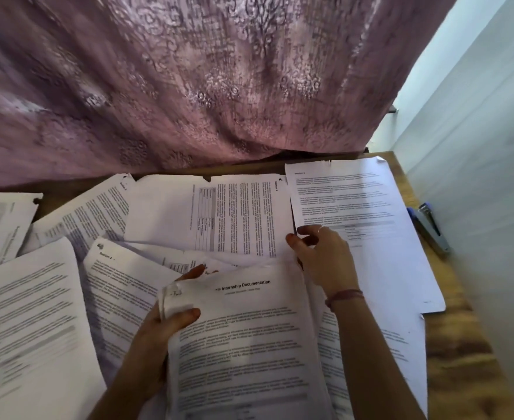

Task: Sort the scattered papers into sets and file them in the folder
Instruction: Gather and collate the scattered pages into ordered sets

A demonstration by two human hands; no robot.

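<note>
White printed paper sheets (207, 213) are spread all over the brown wooden bench (459, 334). A thick stack of white pages (249, 344) is held near the front by the left hand (165, 322), fingers clamped on its corner. The right hand (322, 256) is laid on a sheet, fingers curled at its edge.

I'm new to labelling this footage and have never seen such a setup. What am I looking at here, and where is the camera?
There is no robot. One camera, worn on a person's head, looks down at their two bare hands. Printed papers lie scattered over a wooden table, with a stapler at the right edge and a purple curtain behind. The left hand grips the corner of a stack headed "Internship Documentation". The right hand reaches to a sheet further back, fingers curled at its edge.
</note>
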